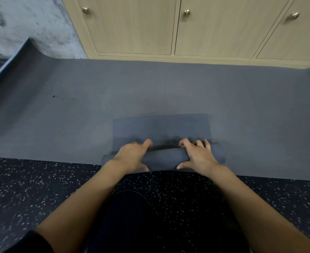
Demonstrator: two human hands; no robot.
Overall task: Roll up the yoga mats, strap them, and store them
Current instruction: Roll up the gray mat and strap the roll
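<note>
Your left hand (132,156) and right hand (198,157) both grip the partly rolled yoga mat (164,158), fingers curled over it and thumbs on its near side. It lies on a larger mat (68,115) spread on the floor (41,189) before the cabinets (136,28). It looks soft, light and springy, so hold it nearer both ends, or the roll will likely loosen or skew.

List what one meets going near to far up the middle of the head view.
Near to far: speckled floor → left hand and right hand gripping the mat roll → unrolled part → larger grey mat → cabinet doors.
</note>
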